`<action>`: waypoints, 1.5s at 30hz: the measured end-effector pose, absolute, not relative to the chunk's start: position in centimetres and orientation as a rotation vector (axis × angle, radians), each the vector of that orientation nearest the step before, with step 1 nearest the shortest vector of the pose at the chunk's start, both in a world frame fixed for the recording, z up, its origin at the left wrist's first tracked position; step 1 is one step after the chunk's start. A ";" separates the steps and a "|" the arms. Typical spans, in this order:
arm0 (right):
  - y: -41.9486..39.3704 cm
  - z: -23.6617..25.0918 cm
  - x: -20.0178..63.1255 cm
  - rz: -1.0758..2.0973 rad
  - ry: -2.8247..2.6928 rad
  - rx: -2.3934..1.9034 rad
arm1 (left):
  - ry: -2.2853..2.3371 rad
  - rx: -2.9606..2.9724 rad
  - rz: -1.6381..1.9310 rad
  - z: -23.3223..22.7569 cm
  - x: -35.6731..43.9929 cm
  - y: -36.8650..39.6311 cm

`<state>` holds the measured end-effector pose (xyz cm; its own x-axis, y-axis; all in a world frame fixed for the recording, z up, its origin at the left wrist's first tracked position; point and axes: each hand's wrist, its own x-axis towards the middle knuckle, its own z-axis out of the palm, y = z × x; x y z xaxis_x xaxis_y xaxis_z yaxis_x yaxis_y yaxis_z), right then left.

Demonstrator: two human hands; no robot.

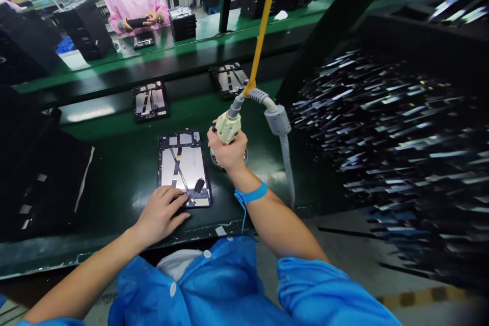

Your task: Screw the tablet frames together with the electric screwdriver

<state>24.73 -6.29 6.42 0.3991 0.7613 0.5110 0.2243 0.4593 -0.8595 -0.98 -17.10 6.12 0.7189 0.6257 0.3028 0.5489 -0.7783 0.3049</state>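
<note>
An opened tablet point(193, 165) lies on the green bench with its inside facing up, showing silver panels, dark strips and a loose-looking small black piece point(199, 185) near its lower end. My left hand point(162, 210) rests at its lower left edge, fingers stretched and thumb apart, fingertips touching the board area. To the right, my right hand point(229, 153) is closed around what looks like a corded electric screwdriver point(228, 127) with a cream top; its lower part is hidden. Below that hand a round dish point(245, 157) partly shows. A blue wrist strap point(255, 193) circles my right wrist.
A yellow strap point(263, 25) and a grey cable point(286, 163) hang by the tool. Two more opened tablets point(150, 101) point(229, 79) lie behind. Dark stacks point(38, 173) stand left, blurred racked parts point(405, 137) right. Across the bench sits a person in pink point(135, 0).
</note>
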 end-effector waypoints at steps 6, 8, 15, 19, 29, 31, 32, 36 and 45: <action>-6.5 6.7 24.5 0.442 -1.150 -1.057 | 0.706 2.782 0.784 4.7 -1.4 -16.0; -6.6 6.7 24.5 0.442 -1.147 -1.052 | 0.626 2.814 0.771 4.9 -2.0 -15.6; -6.4 6.8 24.7 0.421 -1.143 -1.061 | 0.581 2.857 0.719 4.7 -2.9 -15.5; -6.4 6.9 24.7 0.417 -1.130 -1.072 | 0.743 2.782 0.716 4.1 -2.5 -16.3; -6.2 6.7 25.7 0.464 -1.049 -1.068 | 1.120 2.643 0.789 2.4 -0.7 -15.9; -6.1 6.6 25.8 0.467 -1.042 -1.074 | 1.138 2.647 0.807 2.4 0.0 -14.3; -6.1 6.6 25.9 0.468 -1.041 -1.077 | 1.144 2.658 0.823 2.3 0.3 -13.6; -5.9 6.2 25.9 0.472 -1.044 -1.084 | 1.143 2.699 0.852 1.9 0.8 -12.9; -5.7 6.1 25.4 0.495 -1.057 -1.091 | 1.181 2.641 0.892 1.7 1.1 -11.9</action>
<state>25.41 -5.74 6.07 0.4521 0.7738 0.4437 0.1538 0.4224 -0.8933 1.06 -11.90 1.71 0.5237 0.7120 0.4678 0.6445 -0.6902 0.3289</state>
